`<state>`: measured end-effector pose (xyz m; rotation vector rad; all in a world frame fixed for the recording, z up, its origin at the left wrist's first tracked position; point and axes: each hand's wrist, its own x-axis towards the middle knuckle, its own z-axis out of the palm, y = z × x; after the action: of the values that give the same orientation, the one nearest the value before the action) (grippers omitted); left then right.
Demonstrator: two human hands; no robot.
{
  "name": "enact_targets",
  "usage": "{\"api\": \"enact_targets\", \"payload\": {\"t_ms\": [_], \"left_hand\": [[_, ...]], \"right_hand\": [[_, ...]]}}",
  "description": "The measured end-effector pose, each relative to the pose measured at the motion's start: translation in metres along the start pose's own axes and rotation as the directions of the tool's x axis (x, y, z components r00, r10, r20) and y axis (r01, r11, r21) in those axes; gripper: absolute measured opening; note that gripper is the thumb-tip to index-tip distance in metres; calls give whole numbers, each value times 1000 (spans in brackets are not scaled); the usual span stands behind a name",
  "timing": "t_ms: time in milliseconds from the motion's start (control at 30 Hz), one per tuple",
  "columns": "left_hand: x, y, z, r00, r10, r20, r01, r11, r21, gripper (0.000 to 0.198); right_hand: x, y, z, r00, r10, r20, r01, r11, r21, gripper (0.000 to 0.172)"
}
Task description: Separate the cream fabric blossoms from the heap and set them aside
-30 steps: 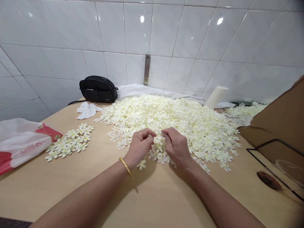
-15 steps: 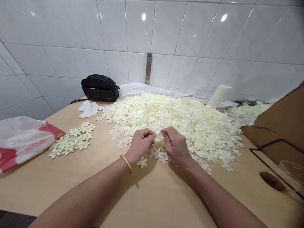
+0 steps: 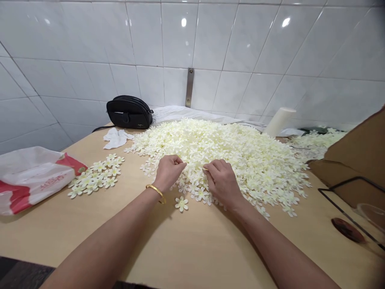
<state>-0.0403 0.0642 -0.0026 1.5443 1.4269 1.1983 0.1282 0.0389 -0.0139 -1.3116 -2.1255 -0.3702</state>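
A big heap of cream-white artificial flowers [image 3: 240,156] spreads over the wooden table in front of me. My left hand [image 3: 171,170], with a gold bangle [image 3: 156,193] at its wrist, is over the heap's front left edge. Its thumb and forefinger are pinched together; whatever is between them is too small to tell. To its right, my right hand [image 3: 221,180] also pinches, and a tiny yellowish thing shows at its fingertips. A gap separates the two hands. One single flower [image 3: 181,204] lies on the bare wood just below them.
Flatter flowers [image 3: 96,176] lie in a group at left, beside a white and red plastic bag [image 3: 36,176]. Behind are a black pouch [image 3: 130,112], a crumpled tissue [image 3: 116,138] and a white roll [image 3: 279,122]. A cardboard box [image 3: 355,160] and black wire frame [image 3: 337,202] stand at right.
My hands have moved apart: the left has shifted left and slightly up, while the right has stayed near its place. The single flower now shows more fully.
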Motion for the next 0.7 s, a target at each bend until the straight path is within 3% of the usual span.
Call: {"api": "enact_targets", "payload": {"t_ms": [133, 267, 433, 700], "left_hand": [[-4, 3, 5, 995, 91, -40, -94, 993, -73, 9], [-19, 13, 17, 991, 98, 95, -61, 941, -332, 22], [-32, 21, 26, 963, -1, 268, 151, 829, -538, 30], [-35, 24, 25, 966, 19, 258, 133, 818, -559, 29]], "right_hand": [[0, 6, -3, 990, 113, -84, -91, 970, 226, 16], [1, 6, -9, 967, 206, -151, -134, 912, 388, 15], [-1, -5, -15, 991, 68, -118, -7, 890, 456, 14], [-3, -9, -12, 997, -49, -64, 66, 951, 302, 23]]}}
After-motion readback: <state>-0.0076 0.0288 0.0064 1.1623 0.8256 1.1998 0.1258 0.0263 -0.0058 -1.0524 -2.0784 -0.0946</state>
